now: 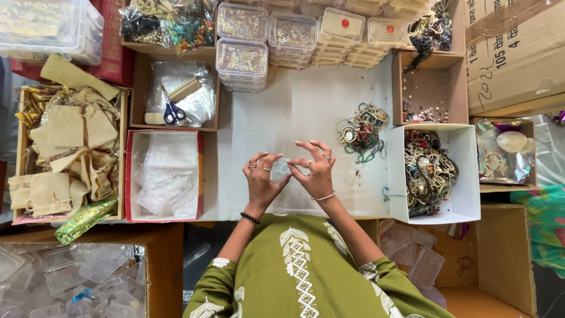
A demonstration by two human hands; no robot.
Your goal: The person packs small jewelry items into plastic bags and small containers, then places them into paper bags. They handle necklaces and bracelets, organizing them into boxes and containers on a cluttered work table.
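My left hand (261,179) and my right hand (316,168) meet over the white work surface (294,106). Between their fingertips they pinch a small clear plastic pouch (283,168) with something bluish inside. Rings sit on fingers of both hands, a black band is on the left wrist and a thin bangle on the right. A loose heap of beaded jewellery (361,131) lies just right of my right hand.
A white box (465,171) full of tangled jewellery stands at the right. A red-edged box of clear pouches (165,174) is left, with cloth drawstring bags (70,147) beyond. Blue-handled scissors (172,112) lie in a cardboard box. Stacked clear plastic cases (288,32) line the far side.
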